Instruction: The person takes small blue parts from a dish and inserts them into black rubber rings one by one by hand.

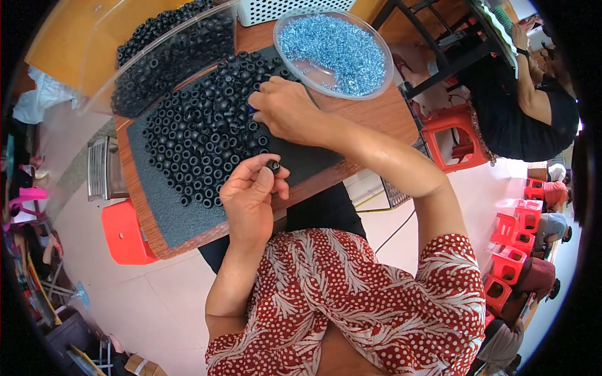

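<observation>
My left hand is closed, with a small black hollow cap-like piece pinched between thumb and fingers. Its round open end faces up. Just beyond it, my right hand reaches down at the edge of a spread of black ring-shaped pieces, fingers bent together. A speck of blue shows by those fingertips, but what they grip is hidden. Under the black pieces lies a dark grey foam mat. Behind my right hand stands a round clear dish with many tiny light-blue transparent pieces.
A clear plastic bin of more black pieces tilts at the table's far left. A white perforated basket stands behind. The wooden table's edge runs before me. Red stools flank it; a person in dark clothes sits at the right.
</observation>
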